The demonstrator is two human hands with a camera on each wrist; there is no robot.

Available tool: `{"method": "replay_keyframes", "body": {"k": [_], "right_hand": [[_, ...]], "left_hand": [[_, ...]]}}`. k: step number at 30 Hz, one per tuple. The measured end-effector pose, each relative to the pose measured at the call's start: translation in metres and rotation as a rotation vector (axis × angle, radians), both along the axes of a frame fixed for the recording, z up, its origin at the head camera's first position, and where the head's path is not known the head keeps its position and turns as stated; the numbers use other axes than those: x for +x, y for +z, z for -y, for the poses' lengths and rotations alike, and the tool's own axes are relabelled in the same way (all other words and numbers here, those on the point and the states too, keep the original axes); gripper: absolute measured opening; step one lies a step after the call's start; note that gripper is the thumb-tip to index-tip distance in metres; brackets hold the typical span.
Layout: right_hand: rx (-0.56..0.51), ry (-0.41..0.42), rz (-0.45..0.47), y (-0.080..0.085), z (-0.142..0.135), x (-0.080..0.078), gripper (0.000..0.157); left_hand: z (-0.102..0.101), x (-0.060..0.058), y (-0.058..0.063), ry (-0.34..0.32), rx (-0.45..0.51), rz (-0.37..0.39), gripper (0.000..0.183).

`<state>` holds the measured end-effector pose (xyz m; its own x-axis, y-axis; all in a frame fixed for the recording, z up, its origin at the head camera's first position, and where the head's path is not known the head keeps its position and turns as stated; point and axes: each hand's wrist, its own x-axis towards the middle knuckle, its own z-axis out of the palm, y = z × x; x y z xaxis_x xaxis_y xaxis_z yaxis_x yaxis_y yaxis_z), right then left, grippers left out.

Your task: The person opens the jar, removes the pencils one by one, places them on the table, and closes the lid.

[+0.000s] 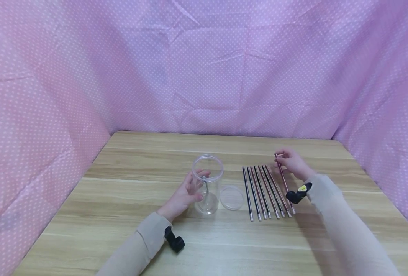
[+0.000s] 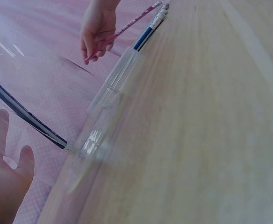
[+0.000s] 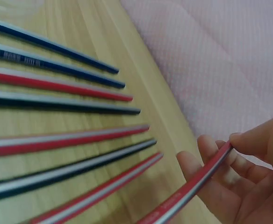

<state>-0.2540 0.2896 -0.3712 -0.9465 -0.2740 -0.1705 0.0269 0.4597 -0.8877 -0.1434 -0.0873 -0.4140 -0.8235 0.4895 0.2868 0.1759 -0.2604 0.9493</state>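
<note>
A clear jar (image 1: 208, 205) stands upright on the table, its mouth open. My left hand (image 1: 183, 195) holds it from the left side, thumb in front and fingers behind the wall. Inside the jar leans a dark blue striped pencil (image 2: 26, 114), eraser end down. At the right, my right hand (image 1: 293, 163) pinches a red striped pencil (image 3: 192, 186) near its eraserless end, that end lifted and the eraser end low by the table. Left of that hand, several blue, red and black pencils (image 1: 259, 188) lie in a row, erasers toward me.
A round clear lid (image 1: 232, 198) lies between the jar and the pencil row. The wooden table (image 1: 128, 165) is enclosed by pink dotted cloth (image 1: 210, 76) at the back and sides.
</note>
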Motion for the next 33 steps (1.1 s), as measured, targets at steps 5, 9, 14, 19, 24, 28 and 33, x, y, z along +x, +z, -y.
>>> {"method": "replay_keyframes", "body": {"k": [5,9,14,19,24,28,33], "right_hand": [[-0.034,0.009,0.024,-0.008,-0.003,0.000,0.038],[-0.065,0.011,0.060,-0.012,-0.006,-0.001,0.038],[-0.118,0.002,0.108,-0.021,-0.008,-0.006,0.038],[-0.130,0.002,0.138,-0.034,-0.010,-0.011,0.038],[-0.120,0.002,0.145,-0.043,-0.011,-0.014,0.040],[-0.126,0.003,0.138,-0.043,-0.009,-0.013,0.040],[-0.077,0.006,0.114,-0.041,-0.006,-0.012,0.040]], "left_hand": [[0.000,0.001,-0.001,-0.006,-0.002,0.014,0.087],[0.001,0.000,-0.002,-0.004,0.003,0.005,0.082],[0.000,-0.001,-0.002,-0.011,0.010,-0.004,0.084],[0.001,-0.002,-0.001,0.001,-0.008,0.010,0.086],[0.001,-0.003,-0.002,0.003,-0.007,0.008,0.079],[0.001,-0.003,-0.002,0.008,-0.028,0.019,0.081],[0.002,-0.003,0.000,0.010,-0.055,0.036,0.082]]}}
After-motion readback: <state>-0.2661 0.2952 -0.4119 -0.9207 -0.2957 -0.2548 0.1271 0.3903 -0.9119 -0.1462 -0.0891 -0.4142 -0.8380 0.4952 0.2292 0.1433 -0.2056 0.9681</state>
